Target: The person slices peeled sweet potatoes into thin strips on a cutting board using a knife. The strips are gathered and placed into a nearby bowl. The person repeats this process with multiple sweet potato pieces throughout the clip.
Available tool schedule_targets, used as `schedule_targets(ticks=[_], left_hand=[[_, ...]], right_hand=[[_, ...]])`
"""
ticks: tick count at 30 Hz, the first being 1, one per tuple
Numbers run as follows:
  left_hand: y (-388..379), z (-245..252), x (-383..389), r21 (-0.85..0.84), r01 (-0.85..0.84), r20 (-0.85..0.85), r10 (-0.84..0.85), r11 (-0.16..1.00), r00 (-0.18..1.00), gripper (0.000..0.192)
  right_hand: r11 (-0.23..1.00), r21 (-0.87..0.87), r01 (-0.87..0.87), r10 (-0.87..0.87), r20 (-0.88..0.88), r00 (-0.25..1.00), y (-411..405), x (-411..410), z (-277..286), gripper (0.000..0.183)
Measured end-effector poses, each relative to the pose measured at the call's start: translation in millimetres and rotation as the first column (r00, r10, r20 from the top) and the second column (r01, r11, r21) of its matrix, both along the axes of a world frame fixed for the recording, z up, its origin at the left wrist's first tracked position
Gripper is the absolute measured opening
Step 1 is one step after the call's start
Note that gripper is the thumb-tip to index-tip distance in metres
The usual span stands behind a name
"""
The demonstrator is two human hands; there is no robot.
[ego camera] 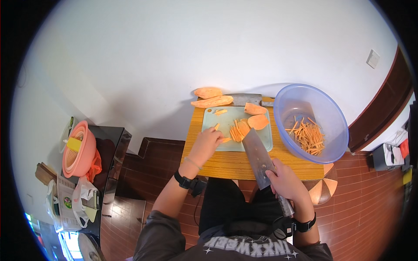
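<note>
My right hand (284, 179) grips the handle of a cleaver (258, 155), its wide blade slanting over the board's lower right part. On the pale green cutting board (264, 142), my left hand (209, 140) touches orange strips near the left side; whether it grips them is hidden by the fingers. Sliced orange root vegetable, possibly sweet potato (235, 131), lies in a fanned pile between the hands. Two larger cut pieces, one upper (255, 109) and one lower (258, 121), rest at the board's right. Small scraps (220, 112) are near its top left.
A blue plastic basin (343, 130) holding cut orange strips (310, 137) stands right of the board. Behind the board lie two peeled roots (212, 101) and a second cleaver (246, 99) on the wooden table (212, 166). Pink basins (89, 146) stand on a dark cabinet at left.
</note>
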State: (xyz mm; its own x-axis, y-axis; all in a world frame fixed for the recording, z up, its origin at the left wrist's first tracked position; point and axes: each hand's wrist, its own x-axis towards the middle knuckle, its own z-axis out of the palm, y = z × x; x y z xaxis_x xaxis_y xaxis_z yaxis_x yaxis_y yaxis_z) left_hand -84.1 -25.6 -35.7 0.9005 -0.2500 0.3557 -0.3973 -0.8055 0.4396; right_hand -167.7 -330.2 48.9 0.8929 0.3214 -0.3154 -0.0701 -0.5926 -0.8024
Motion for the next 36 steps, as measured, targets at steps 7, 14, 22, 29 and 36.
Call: schedule_targets(ticks=[7, 14, 22, 29, 36], left_hand=[[-4, 1, -1, -0.176, -0.036, -0.018, 0.033, 0.984, 0.999, 0.012], [0, -8, -1, -0.014, -0.063, 0.085, 0.064, 0.998, 0.994, 0.013], [-3, -6, 0, -0.013, 0.012, 0.092, -0.011, 1.0, 0.996, 0.015], [3, 0, 17, 0.115, 0.091, -0.037, -0.088, 0.989, 0.995, 0.018], [-8, 3, 28, 0.204, 0.07, -0.157, -0.038, 0.977, 0.987, 0.016]], right_hand=[[1.0, -0.019, -0.004, 0.004, 0.008, 1.0, -3, 2, -6, 0.023], [1.0, -0.005, -0.016, 0.016, 0.0, 1.0, -1, 2, -6, 0.023], [1.0, 0.005, -0.01, 0.01, 0.005, 1.0, -1, 2, -7, 0.023], [1.0, -0.012, -0.008, 0.008, -0.029, 1.0, -1, -1, -2, 0.022], [1.0, -0.019, 0.008, -0.008, -0.001, 1.0, -4, -3, -3, 0.022]])
